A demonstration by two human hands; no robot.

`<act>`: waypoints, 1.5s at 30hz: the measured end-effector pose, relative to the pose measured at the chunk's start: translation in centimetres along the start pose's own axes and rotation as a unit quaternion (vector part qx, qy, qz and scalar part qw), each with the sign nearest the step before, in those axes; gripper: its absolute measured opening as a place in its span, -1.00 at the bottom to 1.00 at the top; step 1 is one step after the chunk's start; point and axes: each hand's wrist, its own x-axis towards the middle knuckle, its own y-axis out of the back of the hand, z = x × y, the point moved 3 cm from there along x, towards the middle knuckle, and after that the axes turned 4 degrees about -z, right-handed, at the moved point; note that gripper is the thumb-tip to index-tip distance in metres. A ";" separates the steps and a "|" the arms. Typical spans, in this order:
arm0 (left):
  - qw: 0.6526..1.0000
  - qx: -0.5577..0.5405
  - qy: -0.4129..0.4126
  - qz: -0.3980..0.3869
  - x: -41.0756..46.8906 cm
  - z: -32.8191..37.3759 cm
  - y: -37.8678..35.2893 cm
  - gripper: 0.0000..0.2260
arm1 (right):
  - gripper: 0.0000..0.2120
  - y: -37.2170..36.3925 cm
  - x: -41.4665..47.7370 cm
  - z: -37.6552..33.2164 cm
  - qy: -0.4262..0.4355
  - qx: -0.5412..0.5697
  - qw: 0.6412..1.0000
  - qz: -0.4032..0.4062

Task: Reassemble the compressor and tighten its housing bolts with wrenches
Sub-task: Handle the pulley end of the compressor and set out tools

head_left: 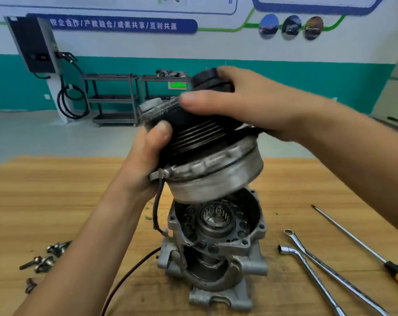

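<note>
Both grips hold the front housing (216, 183): your left grip (148, 160) curls round its left side, your right grip (246, 103) wraps the pulley end on top. It hangs tilted, right edge higher, directly above the open compressor body (218, 233) standing on the desk (56, 190); level its axis upright before lowering.

A workshop wall (216, 49), white above a teal band, carries a blue banner (116, 25) of white Chinese characters and three round pictures (290, 27) linked by a green line. A dark charging unit (34, 44) (its black cable (72, 96) looped below) hangs at left beside two grey metal shelf carts (113, 96) on a pale floor (34, 133). A wooden table (56, 179) fills the foreground.
</note>
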 end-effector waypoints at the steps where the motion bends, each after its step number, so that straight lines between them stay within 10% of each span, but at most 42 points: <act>1: 0.999 0.037 0.009 -0.019 0.1 0.1 0.0 -0.51 | -0.24 0.0 -0.5 0.7 -0.001 0.008 0.998 0.065; 11: 0.974 0.183 0.066 -0.112 0.9 -0.6 0.7 0.02 | -0.30 -3.6 -4.8 4.7 0.087 0.141 0.957 0.240; 38: 0.959 0.171 0.153 -0.167 -0.8 -2.1 0.9 -0.07 | -0.29 -6.2 -5.8 7.2 0.091 0.130 0.943 0.291; 45: 0.953 0.270 0.125 -0.057 -4.8 -2.3 0.7 -0.25 | -0.02 -6.1 -5.6 8.0 0.062 0.126 0.961 0.239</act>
